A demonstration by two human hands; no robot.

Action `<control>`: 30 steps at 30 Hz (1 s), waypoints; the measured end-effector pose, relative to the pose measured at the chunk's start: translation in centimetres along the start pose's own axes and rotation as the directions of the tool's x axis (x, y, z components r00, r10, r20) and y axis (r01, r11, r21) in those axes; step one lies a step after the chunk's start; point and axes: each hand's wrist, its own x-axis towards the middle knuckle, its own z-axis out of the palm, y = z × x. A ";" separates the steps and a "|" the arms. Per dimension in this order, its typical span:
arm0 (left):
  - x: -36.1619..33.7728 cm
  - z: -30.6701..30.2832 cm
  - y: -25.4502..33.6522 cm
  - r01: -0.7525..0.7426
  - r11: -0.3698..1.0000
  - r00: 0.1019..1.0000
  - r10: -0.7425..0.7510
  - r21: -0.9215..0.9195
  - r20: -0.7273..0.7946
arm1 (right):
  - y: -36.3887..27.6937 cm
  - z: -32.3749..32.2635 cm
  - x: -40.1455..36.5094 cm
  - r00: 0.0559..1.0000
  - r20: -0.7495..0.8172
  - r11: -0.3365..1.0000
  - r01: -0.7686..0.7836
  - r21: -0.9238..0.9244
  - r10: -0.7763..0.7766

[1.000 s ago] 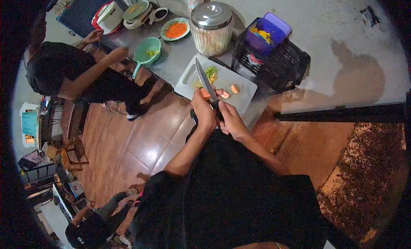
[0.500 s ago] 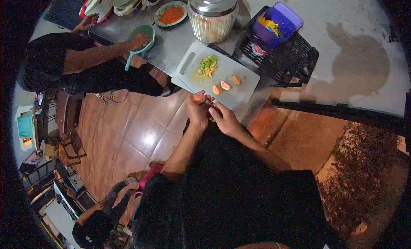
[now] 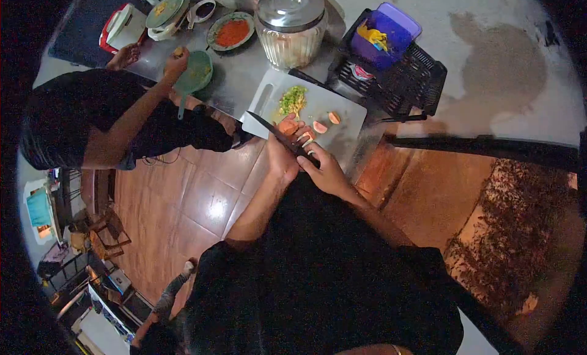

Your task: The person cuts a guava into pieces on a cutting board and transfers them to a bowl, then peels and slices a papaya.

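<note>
My right hand (image 3: 324,175) is closed around the handle of a knife (image 3: 269,126). Its dark blade points up and left, over my left hand (image 3: 281,156). In that left hand, palm up with the fingers curled, lies a reddish piece of tomato (image 3: 287,128). Both hands are at the near edge of a white cutting board (image 3: 345,138). Chopped green and yellow bits (image 3: 293,101) are heaped on the board. To their right lie a tomato wedge (image 3: 320,127) and another tomato wedge (image 3: 334,117). A further piece shows by my left fingertips, partly hidden.
A lidded glass jar (image 3: 290,40) stands behind the board, beside a plate of orange-red food (image 3: 232,34). At right, a purple container (image 3: 391,40) sits on a black crate (image 3: 422,80). On the left, a co-worker's hand (image 3: 177,60) is over a green strainer (image 3: 199,77).
The knife blade has come into view, pointing up-left across my left hand. My left fingers have opened somewhat around the tomato. The co-worker's hand has lifted from the strainer.
</note>
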 end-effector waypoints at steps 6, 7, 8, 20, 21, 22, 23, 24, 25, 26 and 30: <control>0.0 0.9 0.2 -0.068 0.998 0.994 0.068 -0.002 0.090 | -1.2 -0.5 0.0 0.994 -0.098 0.996 0.031 -0.085 -0.039; -0.2 1.2 0.3 -0.093 0.996 0.988 0.094 -0.011 0.123 | -1.5 -0.7 -0.1 0.994 -0.101 0.996 0.031 -0.081 -0.039; -0.4 1.5 0.4 -0.118 0.993 0.980 0.119 -0.021 0.156 | -2.0 -1.0 -0.2 0.996 -0.085 0.997 0.013 -0.076 -0.020; -5.0 6.6 0.8 -0.178 0.981 0.954 0.193 -0.083 0.230 | -5.9 -4.5 -1.4 0.990 -0.034 0.991 0.134 -0.012 -0.135; -5.2 6.9 0.7 -0.181 0.980 0.953 0.195 -0.083 0.233 | -5.9 -4.7 -1.5 0.984 -0.053 0.986 0.167 -0.009 -0.168; -5.4 7.3 0.6 -0.200 0.979 0.959 0.205 -0.044 0.197 | -5.9 -4.8 -1.6 0.984 -0.054 0.985 0.172 -0.010 -0.172; -5.6 7.6 0.6 -0.219 0.976 0.963 0.217 -0.005 0.160 | -5.9 -5.0 -1.7 0.987 -0.047 0.988 0.156 -0.009 -0.157; -5.8 7.9 0.4 -0.222 0.975 0.962 0.220 -0.006 0.163 | -5.9 -5.1 -1.9 0.989 -0.040 0.990 0.141 -0.008 -0.141; -6.0 8.3 0.3 -0.213 0.977 0.967 0.213 -0.017 0.140 | -5.9 -5.2 -2.0 0.989 -0.040 0.990 0.144 -0.009 -0.144; -6.1 8.5 0.1 -0.204 0.979 0.971 0.206 -0.029 0.118 | -5.9 -5.2 -2.1 0.984 -0.058 0.985 0.169 -0.032 -0.171; -5.9 8.2 -1.0 -0.246 0.969 0.965 0.243 0.021 0.097 | -5.1 -5.4 -2.2 0.988 -0.054 0.990 0.141 -0.023 -0.142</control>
